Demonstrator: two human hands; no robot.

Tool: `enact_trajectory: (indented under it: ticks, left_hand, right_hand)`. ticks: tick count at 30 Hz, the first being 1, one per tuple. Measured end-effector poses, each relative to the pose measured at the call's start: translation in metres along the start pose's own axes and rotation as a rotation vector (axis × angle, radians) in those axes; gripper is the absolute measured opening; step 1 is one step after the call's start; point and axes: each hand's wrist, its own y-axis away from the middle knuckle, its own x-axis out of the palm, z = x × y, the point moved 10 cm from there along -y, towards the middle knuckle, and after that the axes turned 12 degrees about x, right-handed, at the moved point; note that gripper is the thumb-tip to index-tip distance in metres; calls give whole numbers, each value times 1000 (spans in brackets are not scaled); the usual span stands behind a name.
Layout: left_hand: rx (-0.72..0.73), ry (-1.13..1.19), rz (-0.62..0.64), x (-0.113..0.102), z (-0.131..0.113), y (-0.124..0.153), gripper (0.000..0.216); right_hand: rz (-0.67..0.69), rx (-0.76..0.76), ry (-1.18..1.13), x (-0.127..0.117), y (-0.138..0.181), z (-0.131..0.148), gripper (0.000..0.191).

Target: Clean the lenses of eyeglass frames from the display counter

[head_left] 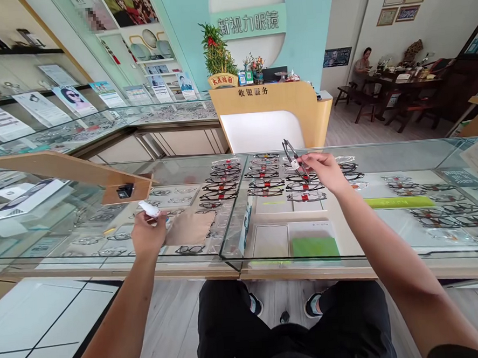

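Note:
My right hand [323, 171] is closed in a pinch on a dark-framed pair of glasses [293, 158], held up above the glass counter [182, 171] with a small white tag near my fingers. My left hand [147, 236] is closed around a small white bottle [149, 210], just above a beige cleaning cloth [189, 228] that lies on the glass. Rows of glasses with red tags [263, 184] lie inside the case under my right hand.
A wooden cashier desk [271, 115] with a plant stands behind the counter. A wooden shelf edge [64, 171] juts in from the left. Another glass case [90, 128] runs along the left wall. A person sits at a dark table [403, 82] at the back right.

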Motion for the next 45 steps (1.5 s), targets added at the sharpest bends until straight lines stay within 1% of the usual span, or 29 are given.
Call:
enact_trajectory:
  ticks: [1, 2, 3, 5, 6, 7, 9, 10, 12, 13, 15, 16, 18, 20, 22, 25, 30, 34, 36, 38, 40, 42, 45]
  left_hand:
    - [34, -33, -99, -10, -11, 3, 63]
    - [99, -69, -218, -22, -29, 8, 75]
    - [193, -100, -331, -32, -54, 15, 84]
    - [453, -40, -374, -29, -118, 29, 79]
    - [516, 29, -328, -20, -149, 33, 74]
    - [540, 112, -238, -5, -180, 35, 63]
    - [588, 312, 22, 39, -247, 42, 37]
    - [621, 417, 168, 64, -282, 47, 31]
    - [659, 635, 426, 114, -343, 60, 28]
    - [644, 738, 502, 134, -364, 64, 31]
    - [560, 916, 597, 173, -387, 67, 38]
    - [509, 1003, 643, 190, -391, 69, 43]
    - [416, 1128, 721, 217, -391, 74, 50]
    - [352, 1178, 756, 232, -381, 78, 52]
    - [316, 1184, 754, 237, -370, 80, 51]
    - [274, 1216, 749, 236, -361, 81, 52]
    - [209, 1248, 727, 237, -357, 80, 54]
    - [245, 1222, 699, 232, -359, 80, 45]
    - [269, 1216, 693, 228, -361, 81, 40]
    - [291, 1230, 684, 222, -364, 83, 36]
    - [319, 1245, 672, 215, -368, 84, 33]
    - [335, 1241, 665, 211, -371, 86, 30]
    - [327, 1220, 664, 209, -370, 87, 31]
  right_hand:
    - [-11, -12, -20, 2, -3, 0, 40]
    - [-23, -17, -41, 2, -5, -1, 39]
    - [-37, -15, -64, 2, -7, -4, 39]
    - [-54, 4, -108, 0, -10, -13, 38]
    - [-57, 12, -128, -1, -11, -18, 38]
    - [-58, 13, -144, -2, -11, -21, 37]
    - [-53, 4, -145, -4, -11, -25, 37]
    - [-47, -2, -133, -4, -11, -27, 39]
    - [-34, -1, -101, -5, -10, -28, 42]
    - [-27, 4, -85, -5, -9, -29, 44]
    - [-7, 10, -55, -4, -8, -30, 45]
    - [7, 7, -39, -2, -8, -29, 45]
    - [51, -15, -4, 4, -6, -27, 44]
    - [100, -42, 27, 13, -4, -26, 42]
    - [125, -59, 49, 20, -2, -26, 40]
    - [126, -67, 52, 25, 0, -26, 37]
    - [154, -45, 76, 33, 6, -23, 35]
    - [150, -75, 66, 37, 11, -20, 33]
    - [133, -76, 1, 36, 10, -23, 29]
    - [123, -43, -120, 33, 7, -29, 26]
    - [134, 13, -211, 31, 4, -35, 29]
    - [162, 72, -208, 33, 2, -40, 32]
    - [200, 151, -160, 35, 1, -47, 33]
